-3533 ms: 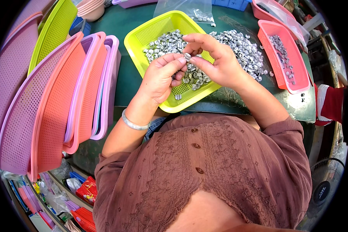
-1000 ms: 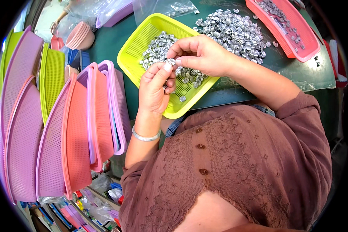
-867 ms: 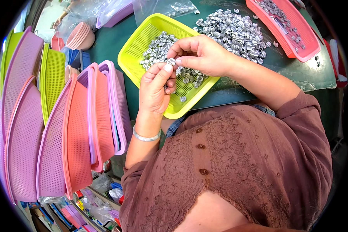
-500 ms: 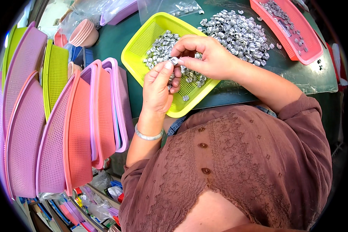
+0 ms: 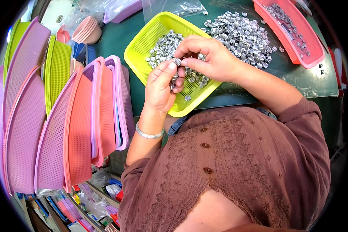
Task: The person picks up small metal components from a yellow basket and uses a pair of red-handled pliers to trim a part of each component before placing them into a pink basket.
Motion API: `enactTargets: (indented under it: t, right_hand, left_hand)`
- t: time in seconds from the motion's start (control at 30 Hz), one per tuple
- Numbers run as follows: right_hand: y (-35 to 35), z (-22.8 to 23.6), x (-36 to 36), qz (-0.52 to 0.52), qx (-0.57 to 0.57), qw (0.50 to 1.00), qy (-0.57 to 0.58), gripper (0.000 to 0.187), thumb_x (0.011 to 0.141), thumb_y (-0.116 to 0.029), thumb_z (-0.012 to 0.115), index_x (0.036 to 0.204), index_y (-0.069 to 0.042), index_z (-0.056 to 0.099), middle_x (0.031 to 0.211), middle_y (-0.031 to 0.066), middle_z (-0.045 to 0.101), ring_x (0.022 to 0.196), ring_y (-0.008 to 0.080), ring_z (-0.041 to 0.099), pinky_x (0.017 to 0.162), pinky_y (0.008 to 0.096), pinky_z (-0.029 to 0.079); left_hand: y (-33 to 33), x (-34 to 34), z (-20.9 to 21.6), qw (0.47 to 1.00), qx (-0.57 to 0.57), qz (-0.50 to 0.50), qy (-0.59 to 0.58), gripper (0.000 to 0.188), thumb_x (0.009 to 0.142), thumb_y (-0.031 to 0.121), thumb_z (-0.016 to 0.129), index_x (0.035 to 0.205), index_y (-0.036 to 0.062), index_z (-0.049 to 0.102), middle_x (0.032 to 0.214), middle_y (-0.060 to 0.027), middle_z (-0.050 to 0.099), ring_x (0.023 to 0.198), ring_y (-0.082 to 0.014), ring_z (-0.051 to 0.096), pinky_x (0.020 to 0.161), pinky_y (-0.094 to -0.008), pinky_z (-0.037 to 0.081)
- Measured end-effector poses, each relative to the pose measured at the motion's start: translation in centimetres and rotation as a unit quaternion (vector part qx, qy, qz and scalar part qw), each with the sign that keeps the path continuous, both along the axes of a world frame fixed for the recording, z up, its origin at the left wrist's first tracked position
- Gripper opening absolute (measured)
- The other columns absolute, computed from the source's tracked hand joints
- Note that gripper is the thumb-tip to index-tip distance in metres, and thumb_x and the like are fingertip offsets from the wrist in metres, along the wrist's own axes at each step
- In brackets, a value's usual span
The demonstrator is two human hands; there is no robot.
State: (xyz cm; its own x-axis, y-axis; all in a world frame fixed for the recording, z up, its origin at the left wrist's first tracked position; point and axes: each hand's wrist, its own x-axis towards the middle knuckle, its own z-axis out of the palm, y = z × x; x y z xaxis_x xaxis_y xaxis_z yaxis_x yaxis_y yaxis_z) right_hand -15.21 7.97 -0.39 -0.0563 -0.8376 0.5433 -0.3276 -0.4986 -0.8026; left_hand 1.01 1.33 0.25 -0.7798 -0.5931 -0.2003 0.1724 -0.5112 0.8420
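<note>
Above a lime-green perforated basket (image 5: 137, 43), my two hands meet at one small grey-and-white ribbed piece (image 5: 177, 62). My left hand (image 5: 158, 83) pinches it between thumb and fingers, and more such pieces (image 5: 174, 78) show in its curled fingers. From the right, my right hand (image 5: 212, 58) closes thumb and fingertips on the same piece; its fingers partly hide the contact. Many loose pieces (image 5: 164, 47) lie in the basket below, some hidden by my hands. To the right of the basket, a large heap of like pieces (image 5: 241, 38) rests on the green table (image 5: 297, 83).
At the far right sits a pink basket (image 5: 313, 58) with some pieces in it. Several purple, coral and green baskets (image 5: 79, 143) stand nested at the left. Stacked pink cups (image 5: 88, 31), a clear bag (image 5: 158, 9) and a purple basket (image 5: 123, 11) are at the back.
The pinched piece shows more of its ribbed side now, with slightly shifted fingertips around it. The whole view has moved a little; both hands stay over the basket.
</note>
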Motion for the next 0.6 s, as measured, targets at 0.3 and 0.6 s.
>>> enactTargets:
  t: [0.3,0.6]
  right_hand:
    - [-1.1,-0.3,-1.1,-0.011,0.087,0.949,0.303,0.013,0.069,-0.005,0.059,0.082,-0.002,0.061,0.08,0.014,0.058,0.078,0.0284,0.058,0.068,0.0347,0.046]
    - [-2.5,-1.0,0.5,0.073,0.234,0.851,0.465,0.019,0.063,-0.01,0.066,0.079,-0.003,0.061,0.077,0.0107,0.055,0.082,0.0283,0.053,0.073,0.037,0.043]
  left_hand:
    - [-1.4,0.5,0.1,0.983,0.135,-0.004,0.124,0.028,0.083,0.017,0.041,0.103,0.0001,0.052,0.084,-0.0094,0.053,0.063,-0.0156,0.047,0.047,-0.0218,0.037]
    - [-1.7,0.6,-0.8,0.982,0.153,0.027,0.107,0.018,0.087,0.019,0.045,0.086,0.0028,0.052,0.083,-0.0086,0.053,0.065,-0.0149,0.047,0.048,-0.0219,0.037]
